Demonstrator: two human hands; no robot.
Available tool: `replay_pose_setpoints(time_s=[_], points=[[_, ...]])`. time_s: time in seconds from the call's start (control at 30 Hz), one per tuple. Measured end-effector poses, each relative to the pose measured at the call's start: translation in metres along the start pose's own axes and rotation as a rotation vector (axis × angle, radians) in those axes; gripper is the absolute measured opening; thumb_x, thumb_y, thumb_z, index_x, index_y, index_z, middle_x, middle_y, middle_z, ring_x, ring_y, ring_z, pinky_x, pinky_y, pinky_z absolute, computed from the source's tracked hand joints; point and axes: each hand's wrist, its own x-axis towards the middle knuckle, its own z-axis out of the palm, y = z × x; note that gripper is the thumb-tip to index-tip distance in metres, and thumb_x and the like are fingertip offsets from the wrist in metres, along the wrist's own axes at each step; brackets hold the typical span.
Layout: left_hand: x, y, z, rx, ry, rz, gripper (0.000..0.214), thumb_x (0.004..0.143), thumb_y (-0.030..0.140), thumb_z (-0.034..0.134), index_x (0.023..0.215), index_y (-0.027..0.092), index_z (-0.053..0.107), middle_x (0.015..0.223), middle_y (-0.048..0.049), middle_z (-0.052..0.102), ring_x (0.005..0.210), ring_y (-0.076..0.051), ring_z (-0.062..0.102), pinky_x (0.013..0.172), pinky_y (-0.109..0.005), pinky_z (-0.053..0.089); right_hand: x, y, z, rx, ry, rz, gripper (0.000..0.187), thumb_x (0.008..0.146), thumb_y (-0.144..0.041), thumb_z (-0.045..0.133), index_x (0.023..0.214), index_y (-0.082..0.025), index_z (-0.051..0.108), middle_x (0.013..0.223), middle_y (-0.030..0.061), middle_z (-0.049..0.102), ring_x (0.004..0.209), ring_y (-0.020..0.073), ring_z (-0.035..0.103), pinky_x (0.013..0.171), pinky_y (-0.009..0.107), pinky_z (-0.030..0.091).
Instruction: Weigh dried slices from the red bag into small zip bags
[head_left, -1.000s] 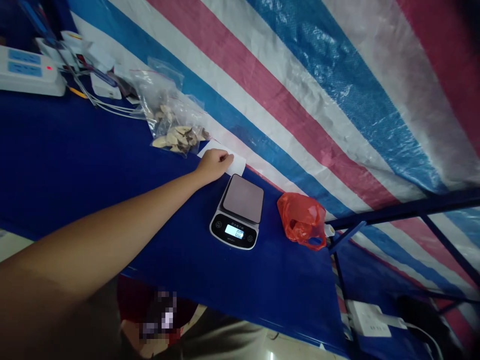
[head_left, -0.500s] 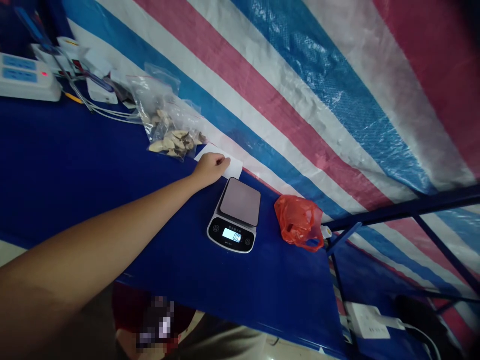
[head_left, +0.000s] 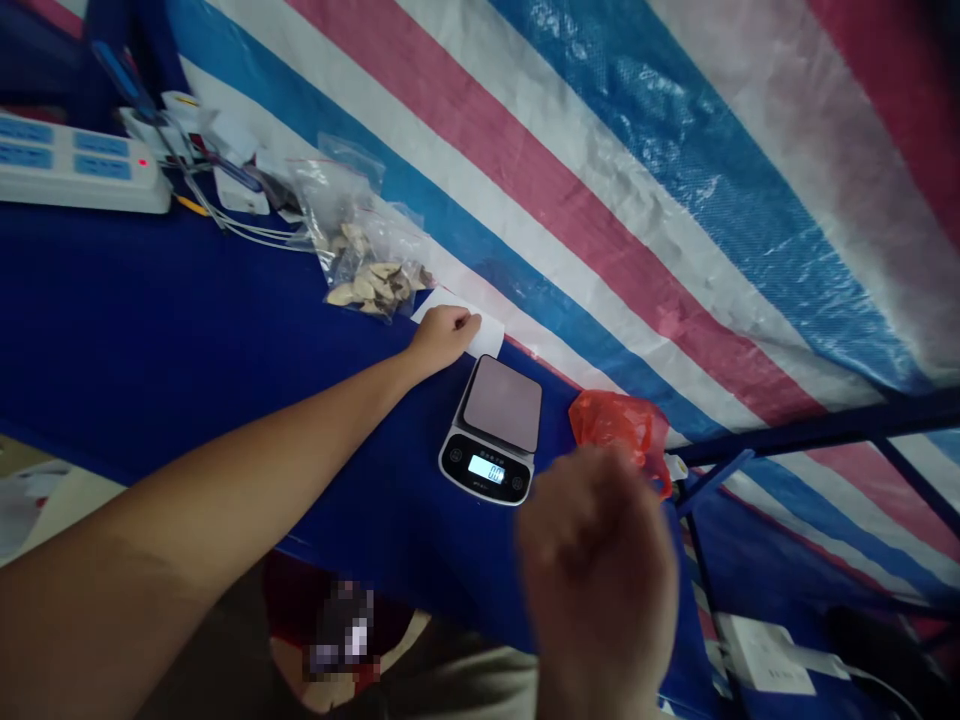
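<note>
My left hand [head_left: 448, 336] rests on a sheet of white paper [head_left: 491, 335] at the back of the blue table, its fingers curled closed. I see nothing held in it. My right hand [head_left: 600, 560] is raised close to the camera, blurred and rounded; its fingers are too smeared to read. Between the hands stands a kitchen scale [head_left: 501, 405] with a bare platform and a lit display reading about 0.0. Beyond my right hand, partly hidden by it, lies a red plastic bag [head_left: 619, 420]. Clear zip bags [head_left: 375, 285] of dried pale slices lie left of the paper.
A white power strip [head_left: 82, 165] with cables and small tools lies at the far left. Striped plastic sheeting [head_left: 525, 180] hangs behind the table [head_left: 187, 330]. Blue metal bars [head_left: 817, 430] stand at the right, above another white power strip [head_left: 765, 655].
My right hand has come into view from below, in front of the red bag. My left hand stays on the paper. The whole view has shifted slightly, so things sit further right.
</note>
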Motion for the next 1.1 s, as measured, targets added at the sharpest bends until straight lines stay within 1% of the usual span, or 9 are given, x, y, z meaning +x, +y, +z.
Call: replay_pose_setpoints(time_s=[0.1,0.17,0.3,0.4,0.47,0.6,0.73,0.9,1.1], points=[[0.000,0.000,-0.001,0.007,-0.030,-0.014,0.051,0.089,0.033,0.053,0.047,0.021,0.027,0.048,0.0039,0.023,0.050,-0.011,0.027,0.056,-0.033,0.018,0.061,-0.013,-0.036,-0.511,0.428,-0.671,0.056,0.100,-0.047,0.053,0.052,-0.023,0.039,0.044,-0.0065,0.033,0.039,0.0096,0.031,0.041,0.026,0.025],[-0.001,0.000,-0.001,0.009,-0.039,-0.018,0.053,0.089,0.033,0.053,0.047,0.022,0.024,0.047,0.0038,0.020,0.049,-0.011,0.026,0.055,-0.034,0.017,0.103,-0.018,-0.076,-0.988,0.607,-0.862,0.057,0.099,-0.043,0.049,0.047,-0.024,0.038,0.045,-0.0048,0.029,0.043,0.0119,0.034,0.049,0.029,0.029],[-0.001,0.000,-0.001,0.005,-0.035,-0.002,0.052,0.089,0.032,0.053,0.046,0.022,0.025,0.047,0.0038,0.021,0.048,-0.011,0.027,0.055,-0.034,0.017,0.149,-0.012,-0.151,-1.424,0.849,-0.717,0.042,0.089,-0.031,0.051,0.051,-0.028,0.034,0.046,-0.0031,0.032,0.048,0.0183,0.041,0.058,0.035,0.036],[-0.001,-0.001,0.000,0.000,-0.040,-0.010,0.051,0.088,0.032,0.053,0.047,0.021,0.025,0.048,0.0040,0.021,0.048,-0.010,0.027,0.055,-0.033,0.017,0.153,-0.006,-0.181,-1.543,0.925,-0.614,0.023,0.079,-0.028,0.058,0.064,-0.027,0.041,0.059,0.0018,0.050,0.065,0.0270,0.059,0.072,0.041,0.048],[-0.001,-0.001,0.000,0.000,-0.044,-0.019,0.050,0.088,0.032,0.054,0.048,0.021,0.026,0.049,0.0041,0.021,0.049,-0.010,0.027,0.055,-0.033,0.018,0.150,-0.007,-0.190,-1.551,0.910,-0.537,0.010,0.079,-0.028,0.059,0.083,-0.024,0.051,0.075,0.0078,0.061,0.078,0.0323,0.066,0.080,0.045,0.051],[-0.001,-0.001,0.000,-0.007,-0.039,-0.010,0.050,0.087,0.030,0.054,0.047,0.021,0.026,0.048,0.0043,0.022,0.048,-0.010,0.027,0.055,-0.033,0.018,0.152,-0.007,-0.200,-1.558,0.788,-0.305,0.045,0.076,-0.039,0.068,0.110,-0.017,0.049,0.093,0.0161,0.064,0.094,0.0397,0.067,0.089,0.054,0.052],[-0.002,0.000,0.001,-0.015,-0.045,-0.010,0.050,0.088,0.030,0.055,0.047,0.021,0.026,0.048,0.0044,0.022,0.049,-0.010,0.027,0.055,-0.032,0.019,0.162,-0.002,-0.208,-1.337,0.768,-0.214,0.055,0.065,-0.037,0.078,0.107,-0.021,0.046,0.084,0.0036,0.057,0.091,0.0331,0.065,0.094,0.053,0.052],[-0.002,0.001,0.001,-0.001,-0.043,-0.016,0.051,0.088,0.030,0.055,0.047,0.021,0.027,0.048,0.0044,0.022,0.049,-0.010,0.028,0.055,-0.033,0.019,0.171,0.007,-0.197,-0.879,0.669,-0.385,0.056,0.061,-0.026,0.073,0.110,-0.023,0.045,0.085,-0.0040,0.054,0.078,0.0185,0.062,0.089,0.041,0.056],[-0.002,0.001,0.000,0.000,-0.049,-0.003,0.050,0.088,0.028,0.054,0.047,0.021,0.026,0.048,0.0045,0.022,0.048,-0.010,0.027,0.055,-0.033,0.018,0.158,0.017,-0.154,-0.719,0.300,-0.642,0.062,0.067,-0.036,0.078,0.117,-0.025,0.044,0.102,-0.0016,0.058,0.075,0.0114,0.061,0.086,0.037,0.057]])
